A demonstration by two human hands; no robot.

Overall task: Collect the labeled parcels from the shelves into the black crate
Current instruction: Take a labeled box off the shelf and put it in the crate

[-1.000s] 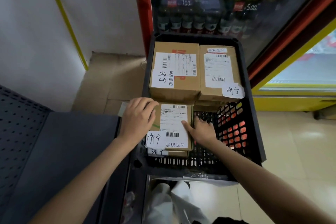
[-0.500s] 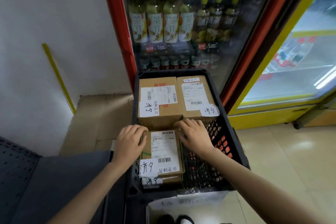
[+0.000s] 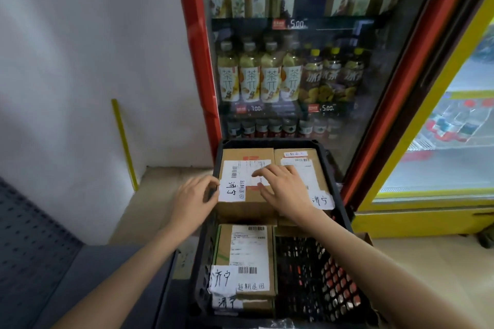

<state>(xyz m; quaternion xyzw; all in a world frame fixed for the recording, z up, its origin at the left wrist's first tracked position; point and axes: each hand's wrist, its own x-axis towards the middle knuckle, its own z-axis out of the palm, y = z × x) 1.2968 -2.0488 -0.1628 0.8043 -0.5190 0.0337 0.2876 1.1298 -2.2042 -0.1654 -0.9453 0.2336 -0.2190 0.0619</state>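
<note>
Resting atop far-left parcel (image 3: 247, 181): right hand (image 3: 283, 189) fingers (image 3: 263, 171); left hand (image 3: 193, 196) at edge.

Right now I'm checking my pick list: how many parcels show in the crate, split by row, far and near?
Far row parcels: 2, left and right
Near stack parcels: 2, top, and one under it showing only its edge
Total: 4 in the crate; more may be hidden beneath.
</note>
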